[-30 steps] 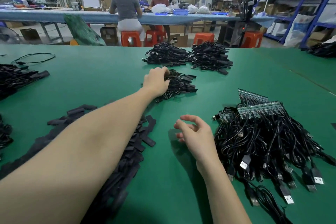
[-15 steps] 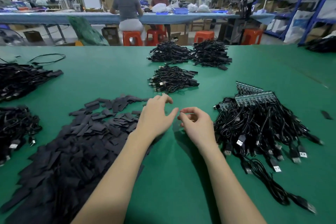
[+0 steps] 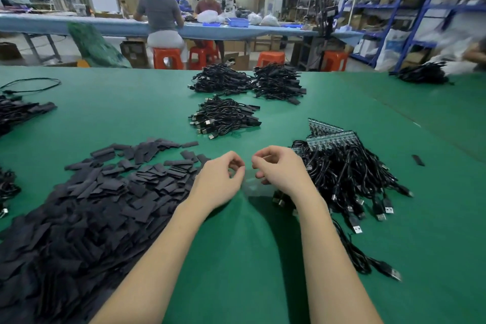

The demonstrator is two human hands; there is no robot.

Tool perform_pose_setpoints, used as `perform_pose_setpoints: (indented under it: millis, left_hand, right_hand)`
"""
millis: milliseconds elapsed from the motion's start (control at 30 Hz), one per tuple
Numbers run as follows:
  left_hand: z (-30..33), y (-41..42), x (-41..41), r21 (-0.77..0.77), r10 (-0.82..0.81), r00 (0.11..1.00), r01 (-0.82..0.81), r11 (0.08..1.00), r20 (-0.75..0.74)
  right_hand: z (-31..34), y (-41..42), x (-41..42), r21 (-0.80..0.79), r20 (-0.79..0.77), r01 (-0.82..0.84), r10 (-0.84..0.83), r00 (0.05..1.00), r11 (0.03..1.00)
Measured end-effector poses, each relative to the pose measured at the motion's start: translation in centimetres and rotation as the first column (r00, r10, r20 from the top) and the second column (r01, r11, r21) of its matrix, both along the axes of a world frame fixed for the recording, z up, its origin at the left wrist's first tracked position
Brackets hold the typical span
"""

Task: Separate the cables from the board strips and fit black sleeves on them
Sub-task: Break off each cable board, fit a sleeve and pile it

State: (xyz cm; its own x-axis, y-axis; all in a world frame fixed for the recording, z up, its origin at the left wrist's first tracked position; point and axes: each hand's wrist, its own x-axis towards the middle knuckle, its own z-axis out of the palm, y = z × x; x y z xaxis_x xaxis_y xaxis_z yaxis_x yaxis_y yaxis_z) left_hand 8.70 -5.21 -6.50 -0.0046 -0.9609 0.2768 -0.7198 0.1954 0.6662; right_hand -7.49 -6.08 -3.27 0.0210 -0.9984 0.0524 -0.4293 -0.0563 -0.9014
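My left hand (image 3: pixel 219 181) and my right hand (image 3: pixel 280 172) hover close together over the green table (image 3: pixel 236 265), near its middle. Both have their fingers curled toward the thumbs, and I see nothing held between them. A wide heap of flat black sleeves (image 3: pixel 92 205) lies just left of my left hand. Right of my right hand lies a bundle of black USB cables (image 3: pixel 347 179), still joined to grey-green board strips (image 3: pixel 331 137) at its far end. My right wrist hides part of that bundle.
A small pile of cables (image 3: pixel 223 118) lies beyond my hands, with two bigger piles (image 3: pixel 276 83) behind it. More cables (image 3: pixel 18 110) lie at the left edge. One stray sleeve (image 3: pixel 418 160) lies far right. People sit at a blue bench (image 3: pixel 79 23) behind.
My left hand drew back from the small cable pile to the middle and curled its fingers beside my right hand. The view tilted, showing more of the sleeve heap.
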Motion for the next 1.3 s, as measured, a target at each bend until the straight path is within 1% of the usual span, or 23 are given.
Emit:
perform_pose_setpoints:
  millis: [67, 200, 333, 400, 500, 567, 600, 667, 733, 833, 900, 967, 1033, 1167, 1300]
  left_hand:
    - [0.6, -0.5, -1.2, 0.008, 0.004, 0.997, -0.004, 1.000, -0.078]
    - [2.2, -2.1, -5.4, 0.031, -0.084, 0.981, 0.090, 0.995, -0.177]
    - [3.7, -4.4, -9.9, 0.040, -0.080, 0.938, 0.099, 0.994, -0.338]
    - [4.0, -5.4, -11.9, 0.079, -0.074, 0.935, 0.108, 0.991, -0.348]
    - [4.0, -6.8, -13.8, 0.164, -0.037, 0.934, 0.101, 0.981, -0.356]
    - [4.2, -7.5, -14.5, 0.184, 0.020, 0.926, 0.054, 0.981, -0.378]
    - [4.4, -7.7, -14.8, 0.174, 0.023, 0.925, 0.047, 0.984, -0.380]
    - [4.9, -7.8, -15.3, 0.158, -0.004, 0.922, 0.070, 0.985, -0.386]
    - [5.4, -7.8, -15.8, 0.175, -0.027, 0.917, 0.105, 0.979, -0.399]
    - [5.3, -7.8, -16.0, 0.241, -0.049, 0.858, 0.198, 0.950, -0.512]
    - [5.2, -7.8, -15.8, 0.214, -0.083, 0.839, 0.231, 0.949, -0.538]
    - [5.5, -7.6, -15.5, 0.184, -0.083, 0.793, 0.240, 0.953, -0.603]
    - [5.9, -7.2, -15.2, 0.166, -0.074, 0.729, 0.251, 0.954, -0.680]
    - [6.8, -6.3, -13.0, 0.125, -0.071, 0.625, 0.265, 0.956, -0.777]
    - [7.3, -5.7, -9.4, 0.106, -0.062, 0.582, 0.251, 0.962, -0.811]
  right_hand:
    - [0.6, 0.1, -1.1, -0.029, -0.031, 0.034, -0.035, 0.999, 0.999]
    - [2.0, 0.2, -3.2, -0.076, -0.074, 0.104, -0.110, 0.991, 0.992]
    - [3.2, 0.0, -5.7, -0.140, -0.005, 0.303, -0.307, 0.952, 0.943]
    - [3.2, 0.2, -7.0, -0.134, 0.016, 0.404, -0.406, 0.914, 0.905]
    - [2.6, 0.5, -8.1, -0.095, 0.008, 0.471, -0.472, 0.881, 0.877]
    - [2.3, 0.5, -8.2, -0.065, -0.001, 0.487, -0.488, 0.873, 0.871]
    - [2.2, 0.5, -8.2, -0.049, -0.003, 0.494, -0.494, 0.869, 0.868]
    - [2.2, 0.5, -8.1, -0.029, -0.011, 0.504, -0.504, 0.863, 0.863]
    - [2.3, 0.5, -8.1, -0.030, -0.005, 0.506, -0.506, 0.862, 0.862]
    - [2.2, 0.6, -8.4, -0.036, 0.023, 0.504, -0.504, 0.864, 0.863]
    - [2.3, 0.5, -8.6, -0.017, 0.050, 0.488, -0.486, 0.872, 0.873]
    - [2.4, 0.5, -8.7, -0.008, 0.083, 0.481, -0.479, 0.874, 0.877]
    - [2.6, 0.5, -8.9, -0.038, 0.122, 0.499, -0.492, 0.862, 0.866]
    - [3.4, 0.9, -9.3, -0.085, 0.205, 0.529, -0.505, 0.838, 0.844]
    - [4.6, 1.5, -8.9, -0.119, 0.305, 0.511, -0.458, 0.835, 0.851]
